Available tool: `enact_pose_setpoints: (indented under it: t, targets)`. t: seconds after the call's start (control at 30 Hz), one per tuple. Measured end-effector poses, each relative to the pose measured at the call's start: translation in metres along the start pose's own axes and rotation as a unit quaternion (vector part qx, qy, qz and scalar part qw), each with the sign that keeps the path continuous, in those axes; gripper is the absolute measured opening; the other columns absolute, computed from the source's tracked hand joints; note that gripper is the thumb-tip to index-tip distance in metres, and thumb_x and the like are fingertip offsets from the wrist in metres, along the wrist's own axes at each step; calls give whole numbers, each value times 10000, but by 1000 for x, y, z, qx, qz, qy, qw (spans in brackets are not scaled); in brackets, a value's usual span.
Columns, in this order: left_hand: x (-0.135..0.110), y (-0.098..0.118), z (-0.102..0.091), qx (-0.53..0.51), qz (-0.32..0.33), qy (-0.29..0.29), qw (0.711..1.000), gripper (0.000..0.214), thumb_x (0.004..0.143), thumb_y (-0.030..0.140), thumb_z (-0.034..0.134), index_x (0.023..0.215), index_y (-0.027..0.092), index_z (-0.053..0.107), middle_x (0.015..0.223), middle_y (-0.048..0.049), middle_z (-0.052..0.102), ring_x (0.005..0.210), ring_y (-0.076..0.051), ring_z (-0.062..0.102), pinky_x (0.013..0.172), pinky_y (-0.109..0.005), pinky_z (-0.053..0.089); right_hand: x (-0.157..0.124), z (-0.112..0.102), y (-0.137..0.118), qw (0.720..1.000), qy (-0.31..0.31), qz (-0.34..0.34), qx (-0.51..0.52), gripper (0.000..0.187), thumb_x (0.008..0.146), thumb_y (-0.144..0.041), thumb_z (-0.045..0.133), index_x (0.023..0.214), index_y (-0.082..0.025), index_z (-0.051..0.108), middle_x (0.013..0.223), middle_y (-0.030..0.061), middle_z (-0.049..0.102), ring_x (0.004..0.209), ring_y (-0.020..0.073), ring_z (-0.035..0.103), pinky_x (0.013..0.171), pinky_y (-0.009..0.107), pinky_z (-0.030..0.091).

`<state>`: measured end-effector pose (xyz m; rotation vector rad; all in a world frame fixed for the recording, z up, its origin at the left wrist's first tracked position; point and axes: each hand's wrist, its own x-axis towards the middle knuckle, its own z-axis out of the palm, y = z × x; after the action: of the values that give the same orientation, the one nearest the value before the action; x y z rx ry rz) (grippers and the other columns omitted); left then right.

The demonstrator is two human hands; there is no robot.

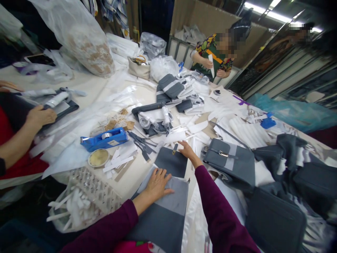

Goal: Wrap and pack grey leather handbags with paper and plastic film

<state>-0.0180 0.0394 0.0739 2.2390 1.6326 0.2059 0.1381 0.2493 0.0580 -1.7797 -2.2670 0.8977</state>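
A dark grey bag (160, 221) with a lighter grey panel lies on the table in front of me, its flap (168, 163) spread out away from me. A small strap with a gold-coloured buckle (174, 149) sits near the flap's far edge. My left hand (157, 184) rests flat on the lighter panel, fingers spread. At the flap's far right corner is my right hand (186, 150), its fingers stretched out and apart beside the strap; nothing shows in its grasp. Just to the right lies another grey bag (229, 161) with its flap closed and buckled.
Left of the bag are a blue tape dispenser (105, 138), a round tin (98, 158), paper strips (119, 160) and dark straps (142, 142). More grey bags (276, 218) pile at right. Co-workers' hands work at left (40, 116) and across the table (207, 64).
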Motion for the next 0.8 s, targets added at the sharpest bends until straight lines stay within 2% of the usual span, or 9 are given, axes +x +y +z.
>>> enact_pose_setpoints:
  t: [0.07, 0.13, 0.23, 0.33, 0.4, 0.5, 0.6, 0.67, 0.8]
  targets:
    - [0, 0, -1, 0, -1, 1, 1000, 659, 740, 675, 567, 1228, 232, 530, 1175, -109, 535, 1129, -299, 440, 1034, -467, 259, 3, -4, -4, 1000, 2, 3, 11, 618, 650, -146, 681, 1253, -177, 549, 1248, 103, 583, 1082, 188, 565, 863, 260, 430]
    - [-1, 1, -2, -1, -3, 0, 1000, 647, 743, 677, 562, 1216, 237, 537, 1173, -107, 535, 1127, -300, 440, 1032, -470, 258, 3, -4, -9, 1000, 6, 25, 17, 619, 631, -193, 709, 1226, -109, 560, 1140, 141, 630, 971, 210, 607, 776, 277, 455]
    - [-1, 1, -3, 2, -3, -2, 1000, 651, 741, 682, 560, 1217, 239, 537, 1165, -109, 535, 1119, -301, 443, 1028, -475, 256, -4, -4, -18, 998, -11, 42, 33, 379, 623, -252, 712, 962, -87, 677, 794, 81, 680, 698, 191, 616, 617, 269, 438]
    - [-2, 1, -4, 3, -4, 0, 1000, 649, 744, 683, 554, 1223, 245, 537, 1161, -108, 537, 1116, -299, 447, 1027, -474, 256, -22, -10, -30, 996, -56, 3, 64, 130, 618, -254, 700, 692, -149, 684, 545, -29, 586, 535, 131, 540, 542, 232, 388]
    - [-2, 0, -4, -4, -5, 3, 1000, 638, 746, 684, 551, 1210, 246, 548, 1167, -109, 538, 1118, -299, 449, 1023, -471, 264, -44, -14, -36, 994, -61, -28, 80, 97, 662, -267, 664, 674, -171, 674, 567, -38, 579, 566, 125, 533, 562, 229, 379]
    - [-3, -2, -3, -18, -9, 8, 1000, 637, 738, 688, 557, 1188, 238, 568, 1188, -120, 539, 1119, -301, 457, 1005, -464, 292, -96, -12, -41, 995, -5, -54, 79, 107, 744, -274, 595, 740, -185, 655, 701, -2, 600, 669, 149, 538, 625, 255, 383]
    - [-4, -5, -1, -31, -8, 12, 999, 665, 732, 668, 585, 1232, 231, 550, 1247, -124, 537, 1190, -321, 426, 1029, -477, 274, -157, 8, -41, 992, 61, -87, 66, 107, 797, -244, 537, 848, -203, 622, 802, 32, 598, 759, 182, 548, 694, 285, 406]
    - [-5, -7, 1, -43, 8, 6, 999, 678, 734, 634, 612, 1271, 229, 527, 1288, -118, 536, 1251, -328, 389, 1067, -490, 228, -191, 26, -41, 990, 71, -106, 65, 147, 831, -221, 493, 936, -215, 595, 872, 49, 595, 835, 199, 550, 749, 302, 418]
    - [-14, -15, -2, -62, 47, -39, 996, 666, 760, 566, 634, 1302, 202, 503, 1296, -115, 560, 1259, -287, 425, 1090, -438, 238, -222, 54, -38, 988, 75, -117, 68, 195, 858, -178, 437, 1003, -217, 561, 901, 57, 564, 869, 207, 535, 774, 311, 425]
